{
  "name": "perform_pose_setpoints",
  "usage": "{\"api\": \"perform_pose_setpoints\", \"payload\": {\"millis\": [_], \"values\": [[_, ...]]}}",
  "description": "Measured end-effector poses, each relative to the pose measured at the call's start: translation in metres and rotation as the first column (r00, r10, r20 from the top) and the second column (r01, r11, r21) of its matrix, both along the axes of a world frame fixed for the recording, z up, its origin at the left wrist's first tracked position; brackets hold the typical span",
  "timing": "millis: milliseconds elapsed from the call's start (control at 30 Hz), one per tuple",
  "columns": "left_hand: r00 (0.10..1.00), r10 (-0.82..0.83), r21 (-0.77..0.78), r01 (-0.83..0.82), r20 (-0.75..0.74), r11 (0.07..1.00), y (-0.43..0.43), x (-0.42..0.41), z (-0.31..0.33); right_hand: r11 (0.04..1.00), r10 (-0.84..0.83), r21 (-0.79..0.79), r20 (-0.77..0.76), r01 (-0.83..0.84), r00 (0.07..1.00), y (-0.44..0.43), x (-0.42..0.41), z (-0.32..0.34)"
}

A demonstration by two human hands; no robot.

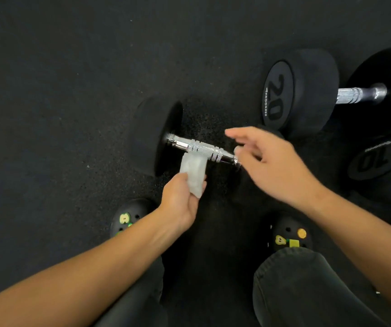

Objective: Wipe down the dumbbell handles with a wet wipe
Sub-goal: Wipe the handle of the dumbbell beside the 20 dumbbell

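A black dumbbell lies on the floor in the middle, its chrome knurled handle (202, 149) running between a left head (153, 135) and a right head hidden behind my right hand. My left hand (181, 200) grips a white wet wipe (193, 173) whose top edge touches the underside of the handle near its left half. My right hand (267, 161) hovers over the handle's right end with fingers spread and nothing in it, slightly blurred.
A larger dumbbell marked 20 (300, 90) with its own chrome handle (359, 93) lies at the upper right. A head marked 10 (378, 161) sits right of my right hand. My two black shoes (128, 215) and dark trouser knees fill the bottom on dark rubber flooring.
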State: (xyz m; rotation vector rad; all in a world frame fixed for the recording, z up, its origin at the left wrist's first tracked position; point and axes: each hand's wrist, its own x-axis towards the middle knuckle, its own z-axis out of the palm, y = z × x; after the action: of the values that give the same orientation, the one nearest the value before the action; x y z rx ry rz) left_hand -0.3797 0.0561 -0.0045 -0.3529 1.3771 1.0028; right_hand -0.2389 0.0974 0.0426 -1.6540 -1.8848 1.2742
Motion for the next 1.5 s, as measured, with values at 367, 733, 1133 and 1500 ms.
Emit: {"api": "perform_pose_setpoints", "payload": {"millis": [367, 733, 1133, 1500], "values": [[0.943, -0.267, -0.114, 0.248, -0.197, 0.962, 0.024, -0.010, -0.051, 0.984, -0.132, 0.157, 0.292, 0.089, 0.947, 0.021, 0.024, -0.044], [0.769, 0.621, 0.084, -0.636, 0.148, 0.767, 0.038, 0.006, -0.035, 0.957, -0.187, 0.282, 0.400, 0.074, 0.897, 0.015, 0.014, -0.054], [0.894, 0.400, 0.197, -0.437, 0.203, 0.878, 0.054, 0.018, -0.054, 0.945, -0.206, 0.317, 0.404, 0.075, 0.891, 0.020, 0.014, -0.055], [0.912, 0.388, -0.179, -0.407, -0.131, 0.896, 0.053, 0.013, -0.050, 0.933, -0.217, 0.351, 0.379, 0.077, 0.899, 0.017, 0.014, -0.057]]}}
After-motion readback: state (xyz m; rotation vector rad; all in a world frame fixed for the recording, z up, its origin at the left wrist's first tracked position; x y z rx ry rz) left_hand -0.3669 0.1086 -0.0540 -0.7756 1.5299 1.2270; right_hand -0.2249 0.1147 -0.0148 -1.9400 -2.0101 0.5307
